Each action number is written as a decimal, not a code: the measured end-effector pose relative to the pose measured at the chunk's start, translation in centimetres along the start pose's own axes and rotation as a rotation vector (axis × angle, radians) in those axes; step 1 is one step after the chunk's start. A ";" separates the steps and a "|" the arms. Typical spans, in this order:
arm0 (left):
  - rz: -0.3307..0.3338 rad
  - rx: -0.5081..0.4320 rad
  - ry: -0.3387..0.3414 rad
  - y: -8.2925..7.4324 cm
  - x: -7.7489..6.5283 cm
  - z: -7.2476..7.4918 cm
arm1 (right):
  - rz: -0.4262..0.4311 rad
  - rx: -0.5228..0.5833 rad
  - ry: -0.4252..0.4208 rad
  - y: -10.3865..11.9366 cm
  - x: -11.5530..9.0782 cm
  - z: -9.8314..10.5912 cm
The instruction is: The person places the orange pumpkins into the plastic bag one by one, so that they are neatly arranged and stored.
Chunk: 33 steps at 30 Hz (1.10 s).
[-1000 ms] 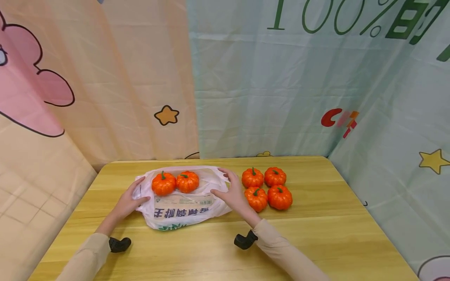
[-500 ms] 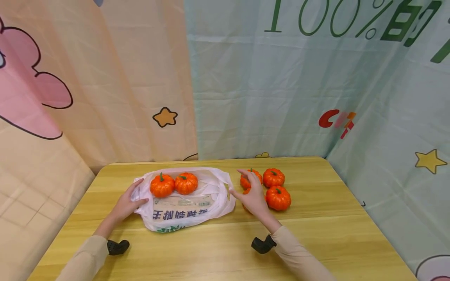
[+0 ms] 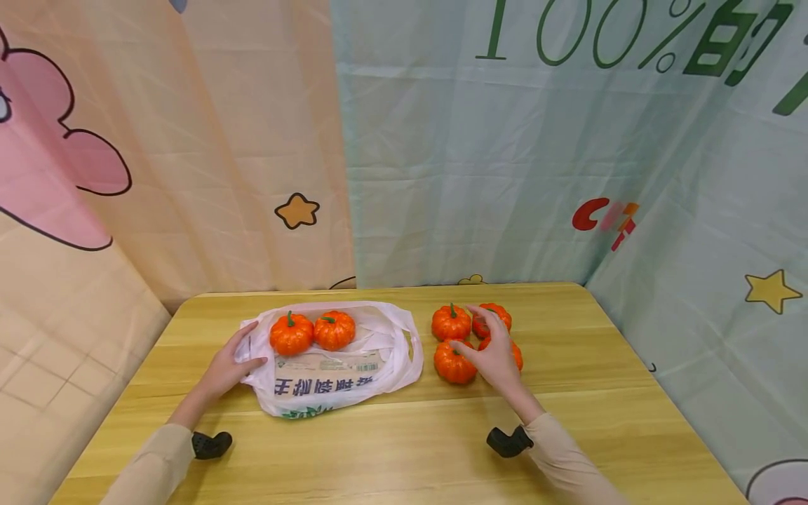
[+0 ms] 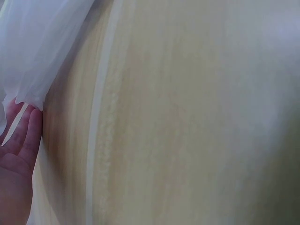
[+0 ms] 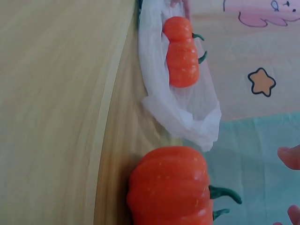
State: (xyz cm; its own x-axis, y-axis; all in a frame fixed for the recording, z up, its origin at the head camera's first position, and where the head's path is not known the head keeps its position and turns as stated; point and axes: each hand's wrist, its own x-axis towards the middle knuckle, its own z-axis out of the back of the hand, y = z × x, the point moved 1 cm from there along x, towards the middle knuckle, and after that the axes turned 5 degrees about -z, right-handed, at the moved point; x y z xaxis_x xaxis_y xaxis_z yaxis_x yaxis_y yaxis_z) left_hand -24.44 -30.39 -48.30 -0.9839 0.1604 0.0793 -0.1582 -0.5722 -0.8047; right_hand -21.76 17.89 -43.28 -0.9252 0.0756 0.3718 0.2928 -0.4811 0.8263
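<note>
A white plastic bag (image 3: pixel 391 365) with printed lettering lies on the wooden table, its mouth spread. Two small orange pumpkins, one at the left (image 3: pixel 292 334) and one beside it (image 3: pixel 334 330), sit in it. My left hand (image 3: pixel 221 370) rests at the bag's left edge, thumb and forefinger apart; in the left wrist view its fingertips disappear under the film. Over the right-hand pumpkins my right hand (image 3: pixel 499 358) hovers with fingers spread, thumb overlapping the front left pumpkin (image 3: pixel 453 363). It partly covers the front right pumpkin (image 3: pixel 517 356) and the back right pumpkin (image 3: pixel 501 314).
The back left pumpkin (image 3: pixel 451 322) stands close to the others, right of the bag. A printed curtain (image 3: pixel 467 175) hangs behind the table (image 3: pixel 353 456). Black wrist cameras sit on the left wrist (image 3: pixel 211 445) and the right wrist (image 3: pixel 508 442).
My right hand has left the bag's right edge and moved right, over the group of pumpkins. The bag's right side now lies farther out. My left hand stays at the bag's left edge.
</note>
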 end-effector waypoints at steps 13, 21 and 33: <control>0.011 0.007 0.005 0.0 -0.1 0.0 | -0.061 -0.008 -0.050 -2.8 0.4 4.3; 0.014 0.004 0.003 0.0 0.1 0.0 | -0.129 -0.037 0.003 -4.0 0.4 6.2; 0.010 -0.004 0.007 0.1 0.1 -0.1 | -0.290 0.009 0.126 -5.5 0.2 6.9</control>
State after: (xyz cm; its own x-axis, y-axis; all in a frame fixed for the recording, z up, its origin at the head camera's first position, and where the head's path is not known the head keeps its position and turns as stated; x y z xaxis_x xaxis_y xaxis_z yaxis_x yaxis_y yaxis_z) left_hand -24.50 -30.38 -48.41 -0.9848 0.1599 0.0672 -0.1478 -0.5707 -0.8077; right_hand -21.93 26.56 -44.81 -0.9929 0.0996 0.0657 0.0143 -0.4478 0.8940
